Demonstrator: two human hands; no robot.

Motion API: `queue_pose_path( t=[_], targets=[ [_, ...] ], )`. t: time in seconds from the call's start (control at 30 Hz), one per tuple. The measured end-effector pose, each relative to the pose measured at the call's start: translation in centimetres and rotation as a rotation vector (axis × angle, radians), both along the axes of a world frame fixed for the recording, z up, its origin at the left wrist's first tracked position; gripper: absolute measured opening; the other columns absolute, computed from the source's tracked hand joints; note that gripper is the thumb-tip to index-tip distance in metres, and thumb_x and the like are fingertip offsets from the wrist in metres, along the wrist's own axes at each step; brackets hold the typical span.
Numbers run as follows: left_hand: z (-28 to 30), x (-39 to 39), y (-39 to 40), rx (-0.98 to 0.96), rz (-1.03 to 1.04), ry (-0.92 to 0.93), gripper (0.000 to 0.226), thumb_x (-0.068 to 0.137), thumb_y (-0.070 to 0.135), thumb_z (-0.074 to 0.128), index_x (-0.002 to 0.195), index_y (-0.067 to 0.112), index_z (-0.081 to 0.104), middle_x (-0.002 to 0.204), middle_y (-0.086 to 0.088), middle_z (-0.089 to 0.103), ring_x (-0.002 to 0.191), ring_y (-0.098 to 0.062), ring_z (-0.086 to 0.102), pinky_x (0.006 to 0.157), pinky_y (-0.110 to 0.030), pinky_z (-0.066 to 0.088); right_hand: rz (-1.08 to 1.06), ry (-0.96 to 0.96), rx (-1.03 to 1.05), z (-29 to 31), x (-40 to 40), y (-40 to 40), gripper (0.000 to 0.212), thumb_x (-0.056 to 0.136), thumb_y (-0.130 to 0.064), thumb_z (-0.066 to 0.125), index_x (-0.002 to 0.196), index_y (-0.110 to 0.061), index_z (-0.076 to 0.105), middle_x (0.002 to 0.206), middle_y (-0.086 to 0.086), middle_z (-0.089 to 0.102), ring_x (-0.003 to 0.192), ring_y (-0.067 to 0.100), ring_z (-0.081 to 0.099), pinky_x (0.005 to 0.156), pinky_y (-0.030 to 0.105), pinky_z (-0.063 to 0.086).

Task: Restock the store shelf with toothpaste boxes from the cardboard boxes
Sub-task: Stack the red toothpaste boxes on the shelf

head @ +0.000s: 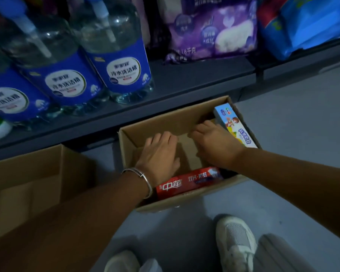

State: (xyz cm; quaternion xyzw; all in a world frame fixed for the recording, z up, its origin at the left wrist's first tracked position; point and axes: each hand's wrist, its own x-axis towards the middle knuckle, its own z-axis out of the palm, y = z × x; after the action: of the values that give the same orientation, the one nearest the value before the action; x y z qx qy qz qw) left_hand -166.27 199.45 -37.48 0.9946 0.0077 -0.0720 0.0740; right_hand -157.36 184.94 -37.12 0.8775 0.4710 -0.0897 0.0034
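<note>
A red toothpaste box with white lettering (188, 183) lies flat inside the open brown cardboard box (126, 142), along its near wall, its long axis running left to right and tilting slightly up toward the right. A pale blue children's toothpaste box with a cartoon print (235, 125) leans against the right wall, its long axis running from the far corner toward the near right. Both hands reach down into the carton. The left hand (161, 154), a silver bangle (140, 178) at its wrist, is spread flat with straight fingers over the bare cardboard bottom, holding nothing. The right hand (214, 143) has its fingers bent down beside the blue box; whether it grips anything I cannot tell. The carton sits on a grey floor (292, 114) just in front of a dark metal store shelf (185, 75). A second open cardboard box (37, 169) stands to the left. On the shelf stand clear pump bottles with blue labels (124, 61), a purple bag (214, 28) and blue packs (312, 22). White sneakers (236, 242) show below.
</note>
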Motion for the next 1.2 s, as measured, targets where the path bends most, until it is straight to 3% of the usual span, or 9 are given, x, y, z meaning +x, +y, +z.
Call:
queue_pose_path(
  t=[0.1, 0.27, 0.4, 0.6, 1.03, 1.2],
  targets=[
    [-1.9, -0.2, 0.1, -0.018, 0.002, 0.036, 0.043, 0.089, 0.036, 0.05, 0.127, 0.021, 0.04, 0.125, 0.001, 0.042, 0.113, -0.018, 0.042, 0.099, -0.033, 0.034, 0.027, 0.081, -0.146, -1.6, -0.3, 0.3, 0.049, 0.087, -0.025, 0.061, 0.133, -0.017, 0.046, 0.133, 0.004, 0.044, 0.123, 0.023, 0.037, 0.103, 0.037, 0.035],
    [-4.1, -0.7, 0.4, -0.016, -0.018, 0.086, 0.044, 0.088, 0.037, 0.05, 0.128, 0.02, 0.04, 0.126, 0.001, 0.043, 0.115, -0.018, 0.043, 0.098, -0.032, 0.033, 0.095, 0.214, -0.385, -2.7, -0.9, 1.8, 0.046, 0.091, -0.026, 0.055, 0.133, -0.012, 0.043, 0.134, 0.01, 0.045, 0.127, 0.026, 0.036, 0.105, 0.038, 0.032],
    [-5.0, -0.7, 0.6, -0.02, -0.028, 0.112, 0.047, 0.087, 0.036, 0.05, 0.13, 0.02, 0.039, 0.128, 0.001, 0.042, 0.117, -0.019, 0.042, 0.1, -0.033, 0.032, 0.119, 0.309, -0.475, -2.9, -1.3, 2.7, 0.05, 0.09, -0.027, 0.058, 0.135, -0.017, 0.04, 0.136, 0.011, 0.044, 0.127, 0.028, 0.038, 0.105, 0.04, 0.036],
    [-5.7, -0.4, 1.0, -0.034, -0.025, 0.143, 0.047, 0.086, 0.036, 0.051, 0.128, 0.019, 0.04, 0.127, 0.001, 0.042, 0.116, -0.019, 0.041, 0.1, -0.034, 0.033, 0.162, 0.411, -0.568, -2.4, -1.4, 3.0, 0.04, 0.095, -0.022, 0.048, 0.134, -0.012, 0.043, 0.136, 0.014, 0.044, 0.125, 0.031, 0.045, 0.101, 0.038, 0.039],
    [-6.0, -0.1, 1.1, -0.061, -0.031, 0.174, 0.048, 0.086, 0.037, 0.052, 0.13, 0.02, 0.039, 0.128, 0.002, 0.041, 0.118, -0.018, 0.041, 0.101, -0.033, 0.032, 0.172, 0.451, -0.529, -3.7, -1.4, 3.4, 0.042, 0.095, -0.024, 0.05, 0.135, -0.016, 0.04, 0.134, 0.013, 0.048, 0.119, 0.03, 0.051, 0.096, 0.036, 0.042],
    [-5.3, 0.2, 1.7, -0.048, -0.032, 0.161, 0.05, 0.085, 0.041, 0.051, 0.13, 0.021, 0.039, 0.128, 0.003, 0.042, 0.117, -0.018, 0.041, 0.097, -0.032, 0.03, 0.122, 0.425, -0.515, -3.4, -0.7, 3.7, 0.057, 0.088, -0.029, 0.062, 0.137, -0.017, 0.036, 0.134, 0.012, 0.047, 0.123, 0.028, 0.047, 0.099, 0.035, 0.039]
  ],
)
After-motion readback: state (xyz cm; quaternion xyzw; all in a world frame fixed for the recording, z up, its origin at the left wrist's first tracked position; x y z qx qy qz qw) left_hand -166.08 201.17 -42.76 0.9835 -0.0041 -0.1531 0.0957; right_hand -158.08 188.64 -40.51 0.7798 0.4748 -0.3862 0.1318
